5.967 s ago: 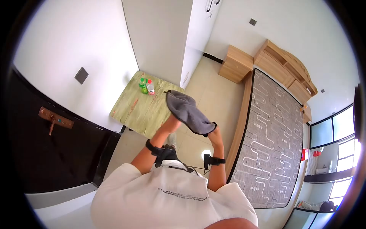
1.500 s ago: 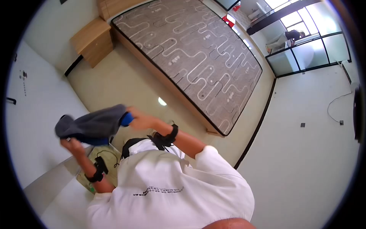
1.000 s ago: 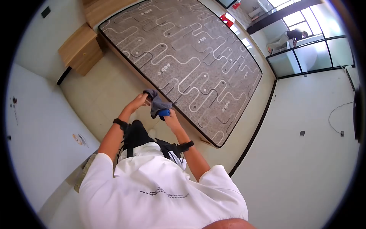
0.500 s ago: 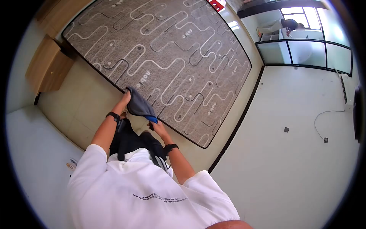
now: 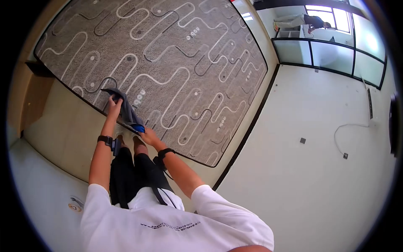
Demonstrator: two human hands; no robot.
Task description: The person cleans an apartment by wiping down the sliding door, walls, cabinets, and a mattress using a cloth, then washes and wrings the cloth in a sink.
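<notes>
A grey cloth item with a blue patch [image 5: 128,110] hangs between my two hands, over the near edge of the patterned mattress [image 5: 168,80]. My left hand [image 5: 115,105] grips its upper left part, fingers closed on the fabric. At the blue end, my right hand [image 5: 147,135] is closed on the lower right corner. Both wrists wear black straps with small devices. Whether the cloth touches the mattress I cannot tell.
A wooden cabinet [image 5: 37,98] stands at the left by the bed. My feet are on the floor [image 5: 67,122] beside the mattress edge. Behind the glass partition [image 5: 333,54] a person [image 5: 308,21] bends forward. A cable [image 5: 338,136] hangs on the white wall.
I have moved from the table with bottles to the bed. The cloth, held in both hands, has come over the mattress edge, and the view has turned.
</notes>
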